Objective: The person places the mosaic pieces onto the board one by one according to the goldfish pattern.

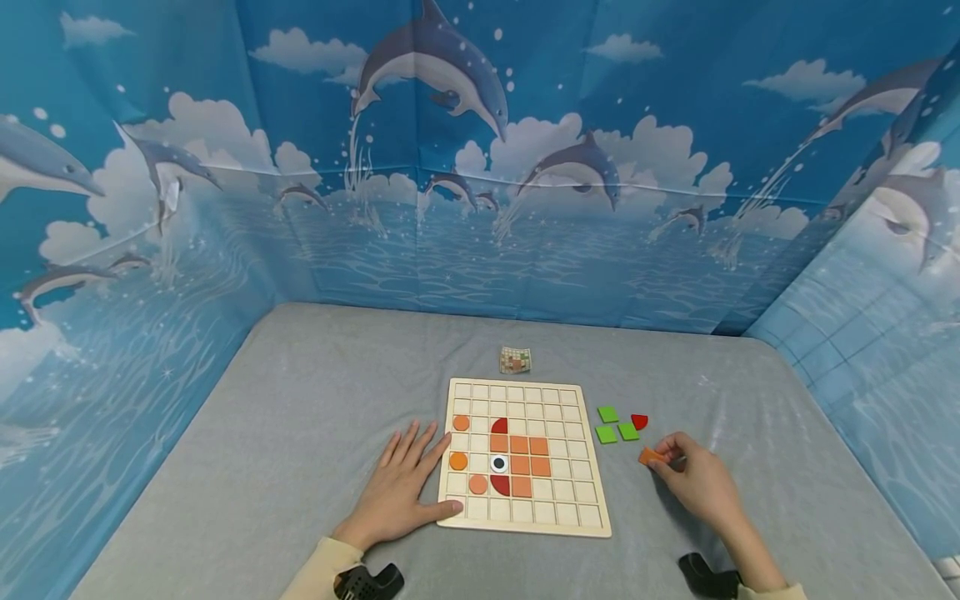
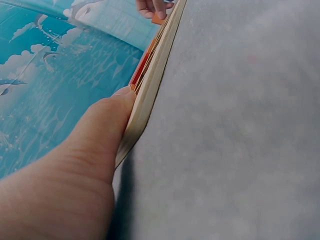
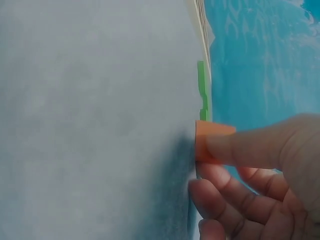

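Observation:
My right hand (image 1: 697,479) pinches an orange square tile (image 3: 202,142) between thumb and fingers, to the right of the wooden grid board (image 1: 570,521). Fingers spread, my left hand (image 1: 401,487) rests at the board's left edge, its thumb lying over the lower left corner. On the board sit several orange squares (image 1: 519,465), orange discs (image 1: 458,461), two dark red quarter-round pieces (image 1: 500,484) and a white disc with a black centre (image 1: 498,463). In the left wrist view the thumb (image 2: 102,125) lies along the board's rim.
Between the board and my right hand lie several green square tiles (image 1: 607,434) and a red quarter-round piece (image 1: 639,422). A small patterned card (image 1: 515,360) is behind the board. Grey cloth (image 1: 337,375) covers the table, and a dolphin-print curtain (image 1: 450,250) hangs around it.

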A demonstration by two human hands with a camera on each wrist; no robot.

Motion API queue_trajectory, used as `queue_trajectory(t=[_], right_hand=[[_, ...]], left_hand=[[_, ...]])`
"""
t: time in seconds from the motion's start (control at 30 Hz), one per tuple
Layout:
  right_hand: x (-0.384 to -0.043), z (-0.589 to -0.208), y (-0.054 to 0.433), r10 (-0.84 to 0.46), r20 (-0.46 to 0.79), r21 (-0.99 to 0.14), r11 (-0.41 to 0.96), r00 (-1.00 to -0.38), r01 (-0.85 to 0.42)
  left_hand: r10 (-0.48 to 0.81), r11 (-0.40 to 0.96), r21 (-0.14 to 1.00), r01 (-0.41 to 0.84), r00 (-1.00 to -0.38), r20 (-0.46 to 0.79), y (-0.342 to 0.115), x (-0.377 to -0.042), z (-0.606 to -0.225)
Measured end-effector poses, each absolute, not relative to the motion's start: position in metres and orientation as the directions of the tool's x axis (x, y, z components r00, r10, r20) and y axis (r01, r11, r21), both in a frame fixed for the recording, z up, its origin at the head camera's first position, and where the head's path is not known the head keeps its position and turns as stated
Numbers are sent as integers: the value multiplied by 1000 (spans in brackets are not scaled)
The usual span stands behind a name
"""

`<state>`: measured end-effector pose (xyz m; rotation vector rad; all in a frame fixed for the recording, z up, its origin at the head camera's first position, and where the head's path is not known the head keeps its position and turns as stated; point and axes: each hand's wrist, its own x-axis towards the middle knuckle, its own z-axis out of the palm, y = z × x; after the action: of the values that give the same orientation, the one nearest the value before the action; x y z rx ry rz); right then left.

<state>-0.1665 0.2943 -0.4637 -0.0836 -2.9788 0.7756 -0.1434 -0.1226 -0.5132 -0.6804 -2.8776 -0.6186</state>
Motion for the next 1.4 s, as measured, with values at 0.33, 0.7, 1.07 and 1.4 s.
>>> queue_trajectory(t=[0.33, 0.7, 1.07, 1.4], right_hand=[[-161, -461, 294, 21, 56, -468, 884, -998, -8], [-150, -452, 278, 15, 76, -481, 877, -997, -23], [-140, -444, 249, -72, 76, -546, 832, -995, -101], [-136, -448, 216, -189, 48, -646, 743, -981, -175]], left_hand=[[398, 831, 356, 428, -904, 158, -122, -143, -511], [402, 833, 348, 430, -903, 154, -122, -144, -511], [407, 828, 352, 438, -899, 160, -123, -144, -510], [410, 823, 354, 443, -896, 169, -122, -143, -510]])
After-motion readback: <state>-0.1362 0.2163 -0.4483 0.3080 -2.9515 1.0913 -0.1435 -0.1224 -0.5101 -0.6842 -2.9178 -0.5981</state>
